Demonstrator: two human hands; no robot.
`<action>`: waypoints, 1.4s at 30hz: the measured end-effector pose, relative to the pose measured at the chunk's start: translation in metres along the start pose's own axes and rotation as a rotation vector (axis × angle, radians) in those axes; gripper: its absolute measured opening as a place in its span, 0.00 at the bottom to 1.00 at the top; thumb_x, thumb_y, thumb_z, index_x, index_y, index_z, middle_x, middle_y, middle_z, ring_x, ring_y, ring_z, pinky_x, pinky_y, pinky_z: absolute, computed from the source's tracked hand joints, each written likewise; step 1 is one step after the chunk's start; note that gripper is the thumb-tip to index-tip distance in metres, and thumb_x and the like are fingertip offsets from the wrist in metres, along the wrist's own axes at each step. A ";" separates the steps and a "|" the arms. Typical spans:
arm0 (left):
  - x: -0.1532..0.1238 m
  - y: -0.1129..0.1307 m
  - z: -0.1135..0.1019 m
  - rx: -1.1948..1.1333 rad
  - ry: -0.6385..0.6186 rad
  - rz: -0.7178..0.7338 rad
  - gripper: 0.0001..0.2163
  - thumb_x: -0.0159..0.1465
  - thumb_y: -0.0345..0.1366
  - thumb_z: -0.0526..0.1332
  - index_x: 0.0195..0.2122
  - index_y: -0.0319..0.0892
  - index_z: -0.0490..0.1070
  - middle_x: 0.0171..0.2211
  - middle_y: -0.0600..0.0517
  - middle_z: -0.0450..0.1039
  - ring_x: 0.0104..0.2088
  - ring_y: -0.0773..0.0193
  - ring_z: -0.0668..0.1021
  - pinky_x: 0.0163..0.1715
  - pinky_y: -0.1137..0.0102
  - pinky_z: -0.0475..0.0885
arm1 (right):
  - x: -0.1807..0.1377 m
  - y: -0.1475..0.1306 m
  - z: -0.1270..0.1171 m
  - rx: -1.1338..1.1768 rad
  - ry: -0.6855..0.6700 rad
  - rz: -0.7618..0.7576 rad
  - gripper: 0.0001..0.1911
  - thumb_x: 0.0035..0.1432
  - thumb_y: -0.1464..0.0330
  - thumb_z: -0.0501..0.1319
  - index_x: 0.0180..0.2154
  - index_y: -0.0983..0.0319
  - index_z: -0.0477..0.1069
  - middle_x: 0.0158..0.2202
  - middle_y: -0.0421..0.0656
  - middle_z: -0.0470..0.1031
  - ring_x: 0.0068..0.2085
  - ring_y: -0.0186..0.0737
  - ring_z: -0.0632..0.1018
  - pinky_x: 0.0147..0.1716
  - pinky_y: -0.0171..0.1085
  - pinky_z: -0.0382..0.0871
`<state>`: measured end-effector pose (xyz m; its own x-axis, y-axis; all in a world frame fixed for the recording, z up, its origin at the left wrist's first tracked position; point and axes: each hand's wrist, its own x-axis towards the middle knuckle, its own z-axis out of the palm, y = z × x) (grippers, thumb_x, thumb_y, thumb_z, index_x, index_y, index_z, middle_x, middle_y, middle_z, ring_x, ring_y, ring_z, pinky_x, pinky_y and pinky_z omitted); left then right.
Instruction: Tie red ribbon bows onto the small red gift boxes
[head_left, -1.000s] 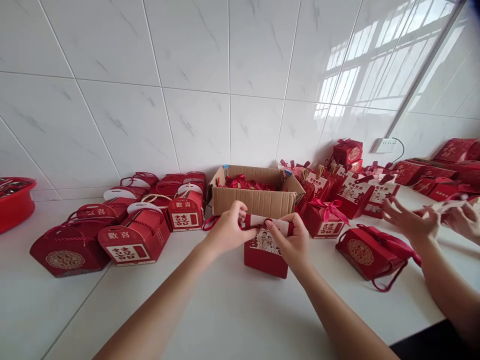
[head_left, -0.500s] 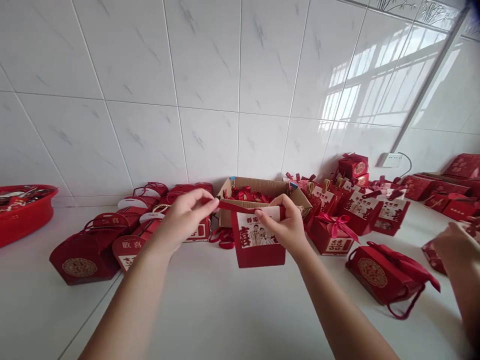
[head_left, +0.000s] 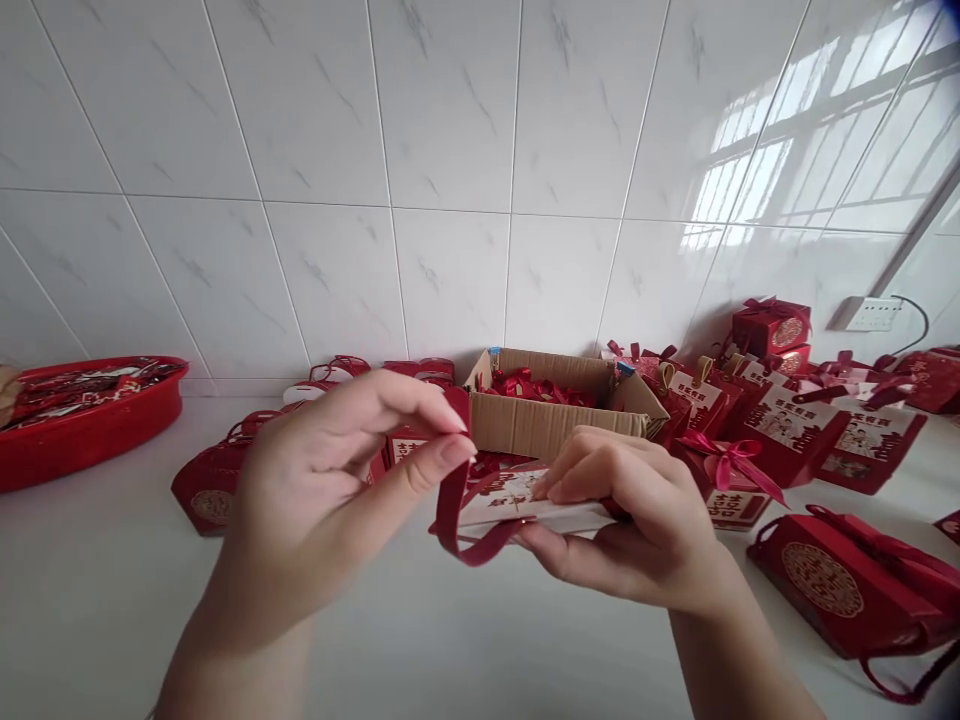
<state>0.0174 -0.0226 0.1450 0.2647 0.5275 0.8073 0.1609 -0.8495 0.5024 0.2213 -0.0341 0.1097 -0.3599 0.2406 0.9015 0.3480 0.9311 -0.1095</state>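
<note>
Between thumb and forefinger, my left hand [head_left: 352, 490] pinches a dark red ribbon [head_left: 450, 510], which hangs in a loop down to the gift box in my other hand. My right hand [head_left: 622, 510] is closed on that red and white gift box [head_left: 491, 510], fingers on top and thumb underneath. The box is tipped, its printed white face turned upward and its edge toward me. It is held above the white tabletop. My right fingers hide much of it. Just behind my hands stands an open cardboard box [head_left: 555, 425] with red ribbon bows [head_left: 525, 385] inside.
A red basin [head_left: 90, 425] full of wrapped packets stands at left. Red gift boxes [head_left: 206, 490] sit behind my left hand. On the right are more boxes, some with bows [head_left: 731, 465], and a nearer one with a cord handle [head_left: 832, 580]. A tiled wall [head_left: 450, 200] closes the back.
The gift box has tipped from upright to nearly flat, closer to me. The ribbon, stretched straight before, now hangs in a loop. The view has turned left; another person's hand at right is out of view.
</note>
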 end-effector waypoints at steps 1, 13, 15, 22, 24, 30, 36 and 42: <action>-0.001 0.000 0.000 -0.013 -0.079 -0.041 0.03 0.62 0.30 0.60 0.34 0.44 0.72 0.27 0.54 0.74 0.24 0.68 0.76 0.21 0.75 0.72 | 0.000 -0.001 -0.001 -0.010 0.006 -0.008 0.14 0.50 0.73 0.66 0.29 0.60 0.59 0.23 0.38 0.68 0.24 0.31 0.71 0.22 0.31 0.63; -0.002 -0.005 0.018 0.113 -0.200 -0.005 0.07 0.58 0.30 0.63 0.35 0.49 0.75 0.38 0.54 0.77 0.39 0.63 0.78 0.36 0.72 0.74 | 0.001 -0.002 -0.010 -0.060 0.045 0.017 0.13 0.51 0.72 0.65 0.29 0.59 0.59 0.23 0.38 0.69 0.23 0.31 0.69 0.20 0.32 0.62; -0.002 -0.002 0.023 0.075 -0.204 -0.090 0.06 0.59 0.31 0.63 0.36 0.49 0.75 0.34 0.55 0.77 0.34 0.64 0.78 0.31 0.73 0.73 | 0.000 -0.001 -0.012 -0.068 0.053 0.019 0.13 0.51 0.72 0.65 0.29 0.59 0.59 0.23 0.38 0.69 0.23 0.31 0.69 0.20 0.32 0.62; -0.003 0.000 0.031 0.027 -0.180 -0.121 0.05 0.58 0.31 0.64 0.34 0.48 0.76 0.29 0.55 0.78 0.28 0.66 0.78 0.26 0.75 0.73 | -0.003 0.002 -0.016 -0.048 0.059 0.031 0.13 0.50 0.73 0.65 0.30 0.59 0.59 0.23 0.38 0.69 0.23 0.32 0.70 0.20 0.32 0.62; -0.003 -0.001 0.033 0.009 -0.171 -0.133 0.05 0.58 0.31 0.64 0.34 0.48 0.76 0.30 0.55 0.79 0.29 0.65 0.78 0.27 0.74 0.73 | -0.003 0.002 -0.017 -0.047 0.063 0.030 0.13 0.50 0.73 0.66 0.30 0.59 0.59 0.23 0.37 0.68 0.23 0.32 0.70 0.20 0.32 0.62; -0.007 -0.004 0.037 -0.067 -0.130 -0.179 0.05 0.58 0.32 0.64 0.35 0.49 0.76 0.32 0.55 0.79 0.32 0.65 0.79 0.29 0.74 0.75 | -0.001 0.002 -0.019 -0.071 0.070 0.026 0.13 0.51 0.73 0.65 0.30 0.59 0.59 0.22 0.37 0.68 0.23 0.32 0.70 0.20 0.32 0.63; -0.008 -0.004 0.037 -0.087 -0.113 -0.207 0.05 0.58 0.33 0.65 0.35 0.49 0.77 0.33 0.55 0.79 0.33 0.64 0.79 0.29 0.74 0.75 | -0.001 0.003 -0.020 -0.063 0.081 0.022 0.12 0.51 0.72 0.65 0.30 0.59 0.60 0.22 0.37 0.68 0.23 0.33 0.70 0.20 0.33 0.64; -0.003 -0.001 0.035 -0.093 -0.120 -0.204 0.06 0.57 0.32 0.66 0.34 0.50 0.78 0.33 0.55 0.79 0.34 0.64 0.79 0.29 0.74 0.76 | -0.002 0.002 -0.020 -0.064 0.076 0.031 0.12 0.51 0.72 0.65 0.30 0.59 0.60 0.22 0.38 0.69 0.23 0.33 0.71 0.19 0.33 0.64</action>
<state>0.0492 -0.0231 0.1309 0.3478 0.6790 0.6465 0.1357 -0.7188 0.6819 0.2401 -0.0380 0.1161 -0.2818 0.2453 0.9276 0.4137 0.9034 -0.1132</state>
